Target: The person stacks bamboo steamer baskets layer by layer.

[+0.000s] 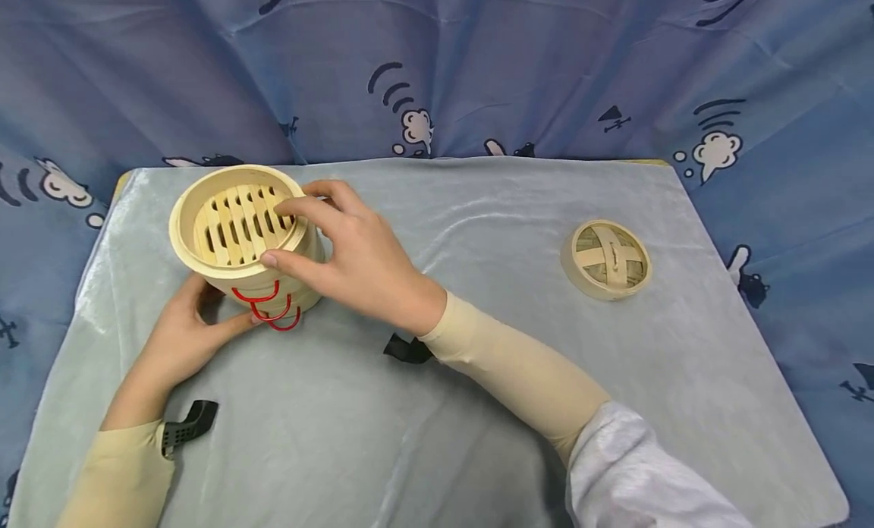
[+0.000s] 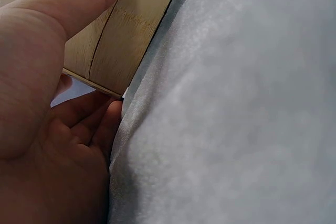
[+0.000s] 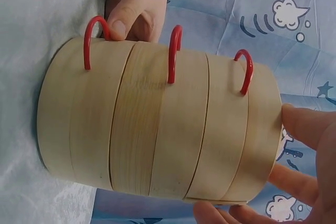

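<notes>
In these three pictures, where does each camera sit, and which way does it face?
Head: worn on the head, facing forward and down to the stacked steamer and round lid; left hand, right hand and sleeved forearms show.
Left wrist: on that wrist, facing the steamer's wall and grey cloth; only the left hand shows.
Right wrist: on that wrist, facing the steamer's side, which appears turned sideways; both hands partly show.
Shared: head and right wrist show the three red handles.

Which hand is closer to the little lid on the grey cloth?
The right hand, touching the top of the steamer, left of the lid. The left hand is farther, low on the steamer's left side.
</notes>
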{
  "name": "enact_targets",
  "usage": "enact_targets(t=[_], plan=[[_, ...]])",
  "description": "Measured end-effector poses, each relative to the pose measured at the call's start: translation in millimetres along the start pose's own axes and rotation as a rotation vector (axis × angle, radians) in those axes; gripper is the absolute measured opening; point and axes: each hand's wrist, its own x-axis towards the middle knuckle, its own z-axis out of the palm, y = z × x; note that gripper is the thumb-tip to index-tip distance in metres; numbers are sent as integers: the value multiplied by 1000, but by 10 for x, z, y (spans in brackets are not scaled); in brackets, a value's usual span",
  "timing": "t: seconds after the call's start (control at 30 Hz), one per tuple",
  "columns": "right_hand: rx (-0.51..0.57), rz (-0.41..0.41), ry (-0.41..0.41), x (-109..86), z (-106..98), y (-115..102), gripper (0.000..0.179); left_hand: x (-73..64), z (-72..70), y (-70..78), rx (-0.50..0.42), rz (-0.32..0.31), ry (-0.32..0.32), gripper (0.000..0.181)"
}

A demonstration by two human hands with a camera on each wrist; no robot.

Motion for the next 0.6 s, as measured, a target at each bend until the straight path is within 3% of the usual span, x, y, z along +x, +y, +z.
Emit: enact_targets(t=[0.3,0.6], plan=[[48,7,3,-25,-50,26,53,-61,-1,-30,-5,31,33,84],[91,61,76,-162,-195,161,50,-10,7,-7,1,35,26,84]])
